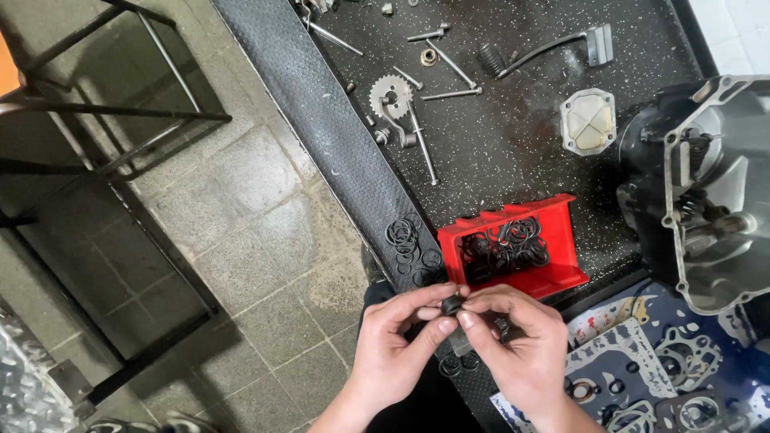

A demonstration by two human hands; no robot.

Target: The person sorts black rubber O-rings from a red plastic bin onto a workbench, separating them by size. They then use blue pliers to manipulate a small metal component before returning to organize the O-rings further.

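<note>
My left hand [393,349] and my right hand [517,345] meet just below the bench edge. Between their fingertips they pinch a small black rubber part [451,304]. A grey metal piece [459,341] shows under my right fingers; who holds it is unclear. Right above my hands stands a red plastic bin [561,277] full of black rubber rings. Several loose black rings [405,240] lie on the bench to the left of the bin, and two more rings [457,365] lie below my hands.
The black speckled bench [513,136] carries a sprocket [391,96], long bolts, a pedal lever [545,50] and a square metal cover [588,120]. An open engine case [706,192] sits at right, a gasket sheet [642,377] below it. A metal frame [104,120] stands on the tiled floor at left.
</note>
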